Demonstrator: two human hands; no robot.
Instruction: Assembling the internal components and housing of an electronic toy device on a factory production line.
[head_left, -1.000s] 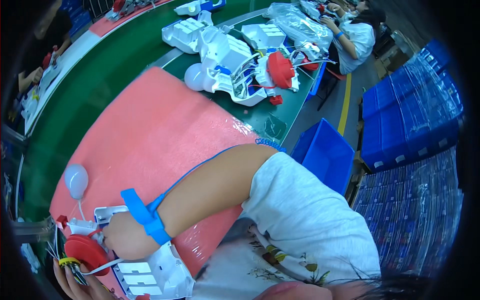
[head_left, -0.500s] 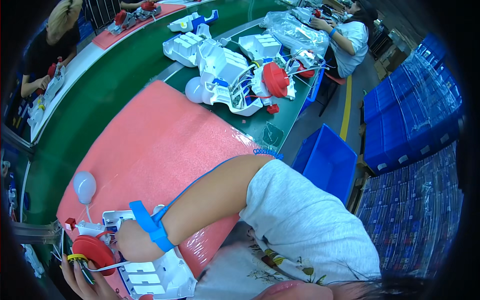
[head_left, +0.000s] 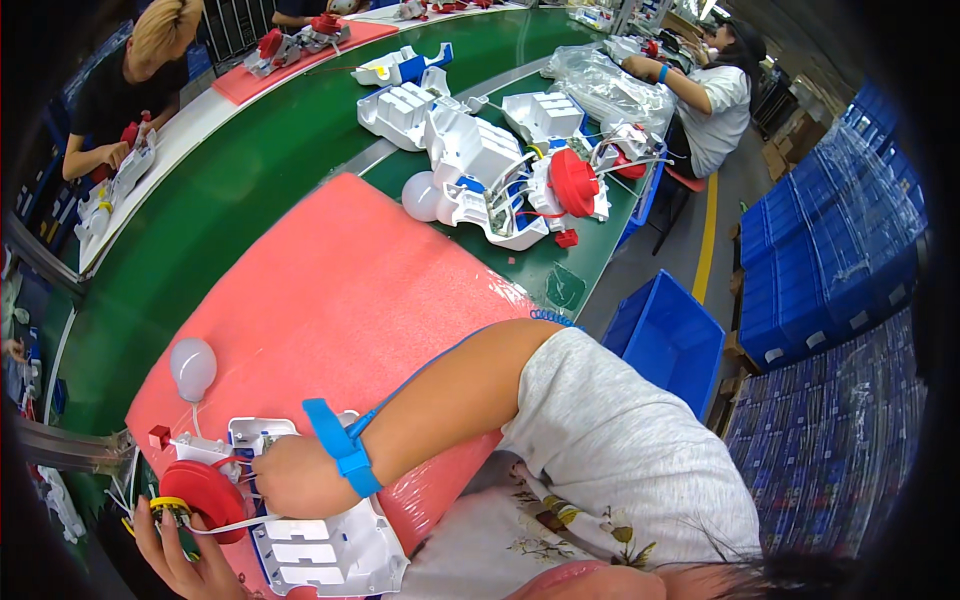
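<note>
My left hand point(head_left: 190, 560) is at the lower left, its fingers bent around a small circuit board with a yellow ring point(head_left: 172, 508). Beside it sits a red round part point(head_left: 205, 500), with a flat white cable point(head_left: 232, 524) running toward my right hand. My right hand point(head_left: 297, 477), wearing a blue wrist strap point(head_left: 342, 450), is closed over an open white plastic housing point(head_left: 330, 550); its fingertips and anything in them are hidden. Thin wires show by its knuckles. A white balloon-shaped bulb point(head_left: 193, 370) on a lead and a small red block point(head_left: 160, 436) lie near the far end of the housing.
Pink foam sheet point(head_left: 340, 270) covers the green bench under the work. Beyond it lie several white housings point(head_left: 470, 150) with wires and another red round part point(head_left: 573, 183). A blue bin point(head_left: 665, 340) stands at right, near stacked blue crates point(head_left: 830, 250). Other people work across and farther along.
The whole view has shifted slightly, so the scene sits farther right and lower. Both hands keep nearly the same place on the assembly.
</note>
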